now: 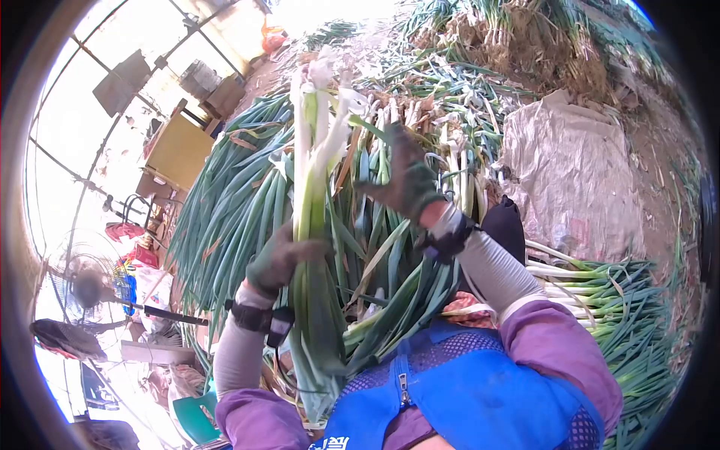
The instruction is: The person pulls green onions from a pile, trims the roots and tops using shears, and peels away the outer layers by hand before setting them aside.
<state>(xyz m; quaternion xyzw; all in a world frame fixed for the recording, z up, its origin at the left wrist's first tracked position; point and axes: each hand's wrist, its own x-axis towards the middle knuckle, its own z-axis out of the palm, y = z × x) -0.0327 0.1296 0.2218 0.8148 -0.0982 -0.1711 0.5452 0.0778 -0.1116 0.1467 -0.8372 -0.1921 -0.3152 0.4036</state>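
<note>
Nearest the camera, blue vest (pixel 480 390) with zipper and mesh panels, between purple sleeves (pixel 562 352). At its lower left edge, white characters, partly cut off and too incomplete to read with confidence. Low on the pale woven sack (pixel 574 172), faint reddish print, too blurred to make out. Around both wrists, dark straps (pixel 251 319) with small devices, markings too small to tell.

In the gloved left hand (pixel 283 259), a clump of leeks (pixel 309 199), upright before the chest: fingers wrapped around the stalks, thumb laid across the front, white ends up, green leaves hanging down to the vest. Opposite, gloved right hand (pixel 409 180) open with fingers spread, just beside the clump; near the fingertips, a green leaf, contact impossible to tell.

Between right palm and held stalks, a narrow gap over the leek pile (pixel 232 202). Past the right forearm, the sack, spread flat, with brown ground (pixel 664 191) along its outer edge. Below the sack, more leeks in a second pile (pixel 637 337), close by the right elbow. Ahead, bundles with brown roots (pixel 517 45). Off to the left, well apart from the hands, a fan (pixel 88 289).
</note>
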